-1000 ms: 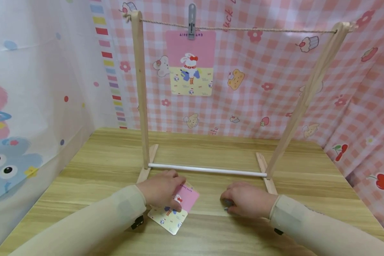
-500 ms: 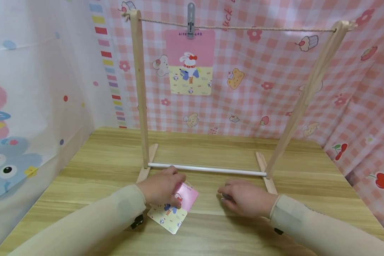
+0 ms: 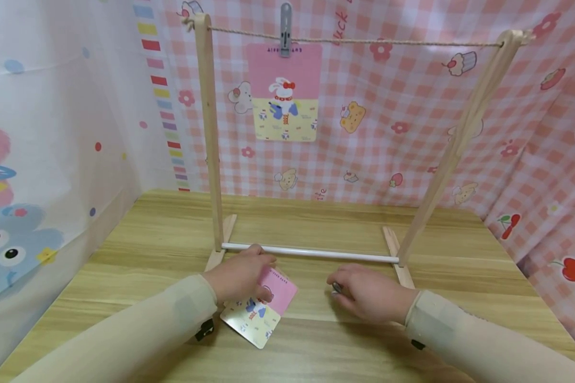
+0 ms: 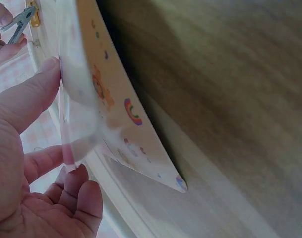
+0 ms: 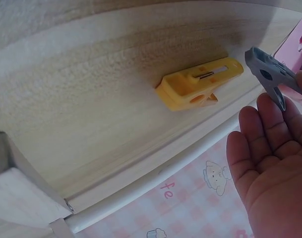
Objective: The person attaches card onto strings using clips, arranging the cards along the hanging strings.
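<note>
My left hand pinches a pink and yellow rabbit card by its edge, low over the table. In the left wrist view a second card, printed with a rainbow, lies under it. My right hand pinches a grey clothespin between thumb and fingers; in the head view most of the clothespin is hidden. Below that hand, a yellow clothespin lies on the table in the right wrist view. Another rabbit card hangs upright from the string, clipped by a grey clothespin.
A wooden frame stands at the back, with a left post, a right post and a string tied between them. A white rod joins its feet just beyond both hands. Patterned cloth surrounds the wooden table.
The right hand has shifted slightly left and away from me, turning the grey clothespin in its grip. The left hand has risen a little at the card.
</note>
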Demonstrator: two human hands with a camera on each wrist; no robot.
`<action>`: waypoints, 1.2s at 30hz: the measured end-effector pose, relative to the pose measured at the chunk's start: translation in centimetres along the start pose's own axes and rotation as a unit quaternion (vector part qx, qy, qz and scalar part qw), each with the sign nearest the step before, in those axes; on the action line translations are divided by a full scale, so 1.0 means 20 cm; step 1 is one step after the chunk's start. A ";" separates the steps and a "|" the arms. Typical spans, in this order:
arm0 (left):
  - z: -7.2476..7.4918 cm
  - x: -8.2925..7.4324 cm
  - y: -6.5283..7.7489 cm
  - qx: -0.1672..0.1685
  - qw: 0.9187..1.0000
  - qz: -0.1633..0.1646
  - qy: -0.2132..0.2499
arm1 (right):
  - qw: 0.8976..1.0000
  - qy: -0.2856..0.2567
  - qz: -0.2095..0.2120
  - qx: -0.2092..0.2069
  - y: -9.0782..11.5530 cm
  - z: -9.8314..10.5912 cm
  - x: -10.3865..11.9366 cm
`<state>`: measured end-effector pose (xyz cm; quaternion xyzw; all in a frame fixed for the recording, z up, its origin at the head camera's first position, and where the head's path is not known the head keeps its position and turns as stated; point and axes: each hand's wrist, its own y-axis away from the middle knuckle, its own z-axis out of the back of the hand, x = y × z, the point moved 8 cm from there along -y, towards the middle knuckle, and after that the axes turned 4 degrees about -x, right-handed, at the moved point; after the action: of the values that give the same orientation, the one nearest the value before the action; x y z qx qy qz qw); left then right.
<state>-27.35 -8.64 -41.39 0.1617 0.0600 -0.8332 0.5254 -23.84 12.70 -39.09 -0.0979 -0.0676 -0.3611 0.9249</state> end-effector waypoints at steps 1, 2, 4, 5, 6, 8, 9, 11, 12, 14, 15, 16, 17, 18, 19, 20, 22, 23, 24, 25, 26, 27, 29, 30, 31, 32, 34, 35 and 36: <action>0.00 0.00 0.00 -0.002 1.000 -0.001 -0.002 | 1.000 0.001 -0.002 0.000 0.00 0.00 0.00; 0.01 0.00 0.00 -0.004 1.000 -0.002 -0.002 | 1.000 0.002 -0.001 -0.002 0.00 0.00 0.00; 0.01 0.00 0.00 -0.009 1.000 -0.003 0.001 | 1.000 0.003 -0.002 -0.004 0.00 0.00 -0.01; 0.02 0.00 0.00 -0.012 1.000 -0.005 0.002 | 1.000 0.002 -0.001 -0.006 0.00 0.00 -0.01; 0.02 0.00 0.00 -0.016 1.000 -0.006 0.002 | 1.000 0.003 -0.001 -0.008 0.00 0.00 -0.01; 0.03 0.00 0.01 -0.022 1.000 -0.008 0.006 | 1.000 0.003 -0.002 -0.011 0.00 0.00 -0.01; 0.03 0.00 0.01 -0.025 1.000 -0.008 0.009 | 1.000 0.003 -0.003 -0.013 0.00 0.00 -0.01; 0.04 0.00 0.01 -0.030 0.999 -0.009 0.014 | 1.000 0.003 -0.002 -0.015 0.00 0.01 -0.02; 0.04 0.00 0.01 -0.033 0.999 -0.009 0.016 | 1.000 0.003 -0.002 -0.016 0.01 0.01 -0.02; 0.04 -0.01 0.02 -0.037 0.999 -0.013 0.017 | 1.000 0.003 -0.003 -0.017 0.01 0.01 -0.02; 0.05 -0.01 0.02 -0.039 0.999 -0.015 0.016 | 1.000 0.002 -0.003 -0.016 0.01 0.01 -0.02; 0.05 -0.01 0.02 -0.041 0.999 -0.018 0.015 | 1.000 0.001 -0.004 -0.016 0.01 0.01 -0.02; 0.05 -0.01 0.02 -0.043 0.999 -0.019 0.013 | 1.000 0.001 -0.006 -0.016 0.01 0.01 -0.02; 0.05 -0.01 0.02 -0.044 0.999 -0.020 0.011 | 1.000 0.001 -0.007 -0.017 0.01 0.01 -0.02; 0.05 -0.01 0.02 -0.043 0.999 -0.020 0.011 | 1.000 0.001 -0.009 -0.016 0.01 0.01 -0.02; 0.05 0.00 0.02 -0.043 0.999 -0.019 0.011 | 1.000 0.001 -0.011 -0.016 0.01 0.01 -0.02; 0.05 0.00 0.02 -0.042 0.999 -0.015 0.011 | 1.000 0.001 -0.016 -0.015 0.01 0.01 -0.02; 0.04 0.00 0.02 -0.042 0.999 -0.013 0.010 | 1.000 0.002 -0.018 -0.015 0.01 0.01 -0.02; 0.05 0.00 0.02 -0.042 0.999 -0.012 0.010 | 1.000 0.002 -0.020 -0.014 0.01 0.01 -0.02; 0.05 0.01 0.02 -0.041 0.999 -0.012 0.010 | 1.000 0.002 -0.022 -0.013 0.01 0.01 -0.02; 0.05 0.01 0.02 -0.042 0.999 -0.011 0.010 | 1.000 0.002 -0.023 -0.013 0.01 0.02 -0.02; 0.05 0.01 0.02 -0.042 0.999 -0.010 0.012 | 1.000 0.001 -0.024 -0.013 0.01 0.02 -0.02; 0.05 0.01 0.02 -0.041 0.999 -0.009 0.015 | 1.000 0.000 -0.025 -0.013 0.01 0.02 -0.02; 0.05 0.01 0.02 -0.041 0.999 -0.008 0.017 | 1.000 -0.001 -0.025 -0.013 0.01 0.02 -0.02; 0.05 0.01 0.02 -0.040 0.999 -0.006 0.019 | 1.000 -0.002 -0.025 -0.013 0.01 0.02 -0.02; 0.05 0.01 0.02 -0.040 0.999 -0.006 0.019 | 1.000 -0.003 -0.024 -0.013 0.01 0.02 -0.02; 0.05 0.01 0.02 -0.039 0.999 -0.004 0.019 | 1.000 -0.004 -0.025 -0.013 0.01 0.02 -0.02; 0.05 0.01 0.02 -0.039 0.999 -0.003 0.019 | 1.000 -0.004 -0.023 -0.014 0.01 0.01 -0.02; 0.05 0.01 0.02 -0.039 0.999 -0.003 0.020 | 1.000 -0.005 -0.024 -0.014 0.01 0.01 -0.02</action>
<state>-27.26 -9.24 -40.41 0.1576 0.1031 -0.8282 0.5278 -24.02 13.20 -38.92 -0.1113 -0.0692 -0.3832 0.9143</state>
